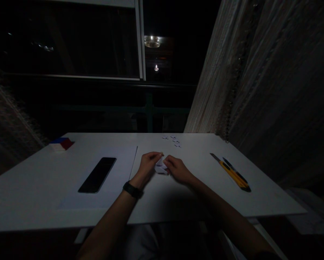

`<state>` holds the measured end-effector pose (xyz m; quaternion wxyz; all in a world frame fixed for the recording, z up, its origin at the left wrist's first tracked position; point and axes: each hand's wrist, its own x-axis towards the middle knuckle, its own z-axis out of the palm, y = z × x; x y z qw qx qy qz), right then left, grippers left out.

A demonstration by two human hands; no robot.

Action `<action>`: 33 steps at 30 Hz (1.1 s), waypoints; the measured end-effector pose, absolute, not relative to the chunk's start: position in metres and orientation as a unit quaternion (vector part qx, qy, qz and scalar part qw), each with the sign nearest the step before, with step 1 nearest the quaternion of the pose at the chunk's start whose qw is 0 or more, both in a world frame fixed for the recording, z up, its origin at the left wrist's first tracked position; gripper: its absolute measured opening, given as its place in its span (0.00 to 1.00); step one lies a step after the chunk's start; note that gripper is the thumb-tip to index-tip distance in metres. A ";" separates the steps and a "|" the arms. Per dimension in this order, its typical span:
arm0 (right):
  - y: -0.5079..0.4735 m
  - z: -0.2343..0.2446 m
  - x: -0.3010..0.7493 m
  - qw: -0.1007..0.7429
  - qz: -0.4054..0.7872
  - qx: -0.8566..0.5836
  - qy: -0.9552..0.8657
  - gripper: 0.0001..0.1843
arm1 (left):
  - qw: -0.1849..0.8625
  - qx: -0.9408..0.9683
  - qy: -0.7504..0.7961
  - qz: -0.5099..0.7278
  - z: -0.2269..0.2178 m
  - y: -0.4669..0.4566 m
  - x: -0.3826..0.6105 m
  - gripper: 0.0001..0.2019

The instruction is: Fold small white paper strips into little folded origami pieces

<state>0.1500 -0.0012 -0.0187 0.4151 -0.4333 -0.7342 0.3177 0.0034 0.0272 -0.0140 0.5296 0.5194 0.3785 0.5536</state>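
Note:
Between my two hands, over the middle of the white table, is a small folded piece of paper [161, 168]. My left hand [148, 164] pinches its left side, the fingers closed near the top edge. From the other side my right hand [176, 168] grips it between thumb and fingers. Parts of the paper are hidden behind the fingertips, and the dim light blurs its folds. A dark watch [133, 189] is strapped round my left wrist.
A phone [98, 175] lies on a paper stack [124, 162] at left. Behind it sits a red, blue and white block [61, 144]. Several small paper pieces [176, 141] lie toward the back. A yellow utility knife [232, 174] and a pen [233, 169] rest at right, near curtains [216, 79].

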 end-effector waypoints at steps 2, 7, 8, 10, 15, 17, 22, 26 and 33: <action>0.001 -0.021 0.150 0.428 0.323 -0.438 -0.722 0.13 | 0.534 0.524 0.376 0.547 -0.013 0.026 0.003 0.14; 0.007 -0.025 0.151 0.452 0.367 -0.457 -0.672 0.14 | 0.558 0.538 0.365 0.516 -0.012 0.025 0.003 0.18; 0.007 -0.025 0.151 0.456 0.371 -0.464 -0.663 0.14 | 0.560 0.541 0.360 0.513 -0.012 0.025 0.003 0.17; 0.007 -0.024 0.151 0.466 0.367 -0.474 -0.651 0.14 | 0.564 0.547 0.355 0.507 -0.012 0.025 0.003 0.16; 0.007 -0.024 0.151 0.485 0.357 -0.481 -0.637 0.14 | 0.567 0.537 0.358 0.512 -0.012 0.026 0.003 0.15; 0.009 -0.026 0.151 0.491 0.364 -0.474 -0.633 0.14 | 0.566 0.530 0.359 0.519 -0.013 0.027 0.004 0.14; 0.012 -0.031 0.151 0.495 0.418 -0.442 -0.621 0.14 | 0.561 0.519 0.370 0.529 -0.018 0.029 0.005 0.14; 0.010 -0.031 0.148 0.487 0.443 -0.438 -0.612 0.14 | 0.553 0.514 0.383 0.532 -0.021 0.030 0.005 0.13; 0.010 -0.030 0.148 0.475 0.461 -0.430 -0.614 0.15 | 0.531 0.539 0.387 0.526 -0.022 0.032 0.004 0.13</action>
